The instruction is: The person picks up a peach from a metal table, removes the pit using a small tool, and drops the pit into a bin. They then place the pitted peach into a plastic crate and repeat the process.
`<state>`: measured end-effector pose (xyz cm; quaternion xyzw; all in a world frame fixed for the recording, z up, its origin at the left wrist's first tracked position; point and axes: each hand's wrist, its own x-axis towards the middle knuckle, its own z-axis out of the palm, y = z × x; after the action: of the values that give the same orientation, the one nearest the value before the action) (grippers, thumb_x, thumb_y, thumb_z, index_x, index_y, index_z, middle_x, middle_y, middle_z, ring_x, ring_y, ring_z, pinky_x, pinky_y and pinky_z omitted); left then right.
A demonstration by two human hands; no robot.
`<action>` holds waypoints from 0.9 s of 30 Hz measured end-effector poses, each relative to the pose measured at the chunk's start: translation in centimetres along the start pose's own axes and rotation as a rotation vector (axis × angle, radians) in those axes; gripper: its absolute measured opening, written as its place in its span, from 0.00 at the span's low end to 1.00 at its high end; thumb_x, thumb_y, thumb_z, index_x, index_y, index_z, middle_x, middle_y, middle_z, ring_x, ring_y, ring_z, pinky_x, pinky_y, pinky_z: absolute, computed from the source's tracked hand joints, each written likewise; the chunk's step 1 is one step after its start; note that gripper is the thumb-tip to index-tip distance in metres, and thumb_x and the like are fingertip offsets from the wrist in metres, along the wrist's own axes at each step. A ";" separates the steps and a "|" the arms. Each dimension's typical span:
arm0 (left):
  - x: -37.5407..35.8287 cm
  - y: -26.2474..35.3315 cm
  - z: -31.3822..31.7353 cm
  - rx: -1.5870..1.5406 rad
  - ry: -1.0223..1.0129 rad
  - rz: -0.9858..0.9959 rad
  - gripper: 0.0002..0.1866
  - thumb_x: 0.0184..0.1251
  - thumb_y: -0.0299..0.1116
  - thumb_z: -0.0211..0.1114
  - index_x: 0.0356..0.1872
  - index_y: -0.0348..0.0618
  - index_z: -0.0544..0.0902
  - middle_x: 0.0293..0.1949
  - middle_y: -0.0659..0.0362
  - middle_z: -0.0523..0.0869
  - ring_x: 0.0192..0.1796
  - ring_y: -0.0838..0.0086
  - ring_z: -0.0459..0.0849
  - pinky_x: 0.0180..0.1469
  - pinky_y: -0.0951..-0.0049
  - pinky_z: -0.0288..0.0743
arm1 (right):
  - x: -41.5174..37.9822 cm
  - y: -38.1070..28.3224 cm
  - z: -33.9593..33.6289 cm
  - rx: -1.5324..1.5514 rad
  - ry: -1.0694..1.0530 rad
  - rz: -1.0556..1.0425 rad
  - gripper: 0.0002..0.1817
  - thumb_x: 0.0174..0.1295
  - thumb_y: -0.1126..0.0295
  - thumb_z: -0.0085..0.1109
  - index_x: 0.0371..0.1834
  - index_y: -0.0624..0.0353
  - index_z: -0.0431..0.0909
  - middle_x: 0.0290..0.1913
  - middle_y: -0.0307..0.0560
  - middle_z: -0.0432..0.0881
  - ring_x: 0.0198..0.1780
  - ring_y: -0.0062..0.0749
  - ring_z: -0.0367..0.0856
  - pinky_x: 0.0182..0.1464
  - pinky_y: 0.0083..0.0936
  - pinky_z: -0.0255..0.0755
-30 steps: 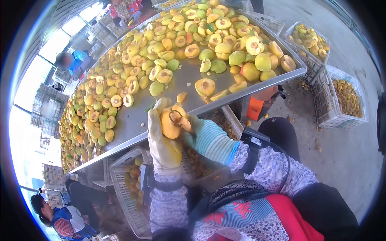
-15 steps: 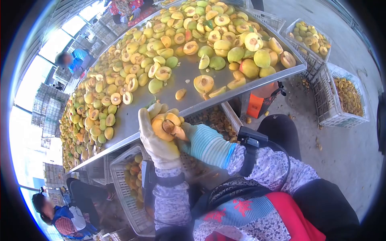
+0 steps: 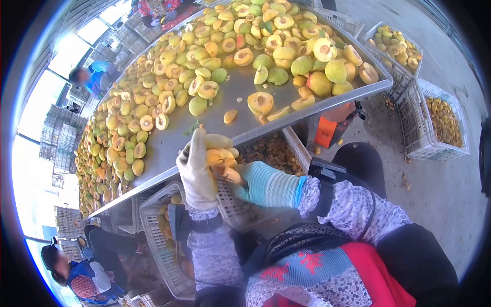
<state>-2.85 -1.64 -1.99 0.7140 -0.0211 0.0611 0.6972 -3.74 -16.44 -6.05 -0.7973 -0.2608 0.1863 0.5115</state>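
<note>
Both hands rose — left hand (image 3: 197,171) cupping peach (image 3: 219,157), right hand (image 3: 261,183) beside.

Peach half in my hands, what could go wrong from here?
The left hand cups the peach half while the right hand works at its core, so a slip could nick the glove. The fruit is held past the table edge, over the crates, so a loose grip might drop it there.

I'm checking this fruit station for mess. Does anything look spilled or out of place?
Yes. Bits of fruit lie scattered on the concrete floor beside the white crates, as if dropped. On the metal table, one loose slice lies apart from the heaped halves. Nothing looks damaged.
</note>
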 end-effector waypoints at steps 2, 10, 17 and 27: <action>0.0 0.6 0.2 -0.007 -0.021 -0.105 0.29 0.75 0.57 0.51 0.39 0.34 0.78 0.27 0.48 0.84 0.26 0.61 0.84 0.30 0.68 0.79 | -0.1 0.7 0.5 0.135 -0.005 -0.070 0.20 0.70 0.56 0.51 0.45 0.64 0.80 0.35 0.64 0.84 0.41 0.57 0.85 0.44 0.42 0.78; 0.0 -0.3 1.8 -0.562 0.205 -0.161 0.26 0.74 0.57 0.55 0.37 0.38 0.78 0.32 0.49 0.82 0.30 0.57 0.86 0.27 0.63 0.83 | -2.1 -1.0 -1.0 0.641 -0.324 0.145 0.16 0.69 0.61 0.52 0.43 0.65 0.78 0.29 0.48 0.80 0.33 0.31 0.78 0.40 0.34 0.75; -1.3 0.4 -2.4 -0.372 0.304 -0.118 0.27 0.72 0.48 0.62 0.56 0.31 0.72 0.46 0.45 0.81 0.39 0.57 0.88 0.34 0.61 0.86 | -2.1 1.1 -0.9 -0.006 -0.291 0.004 0.20 0.66 0.57 0.54 0.48 0.65 0.81 0.42 0.64 0.85 0.47 0.60 0.84 0.52 0.45 0.76; -6.1 3.5 -12.1 0.631 0.539 -0.114 0.20 0.74 0.42 0.61 0.53 0.32 0.83 0.43 0.56 0.87 0.44 0.71 0.83 0.49 0.70 0.76 | -4.0 0.1 -2.5 -0.310 -0.126 0.119 0.17 0.64 0.59 0.57 0.48 0.61 0.79 0.44 0.60 0.85 0.50 0.56 0.84 0.54 0.46 0.76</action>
<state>-10.00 9.96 1.04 0.8510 0.2213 0.2107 0.4270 -5.50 -20.66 -5.03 -0.8674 -0.2704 0.2234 0.3529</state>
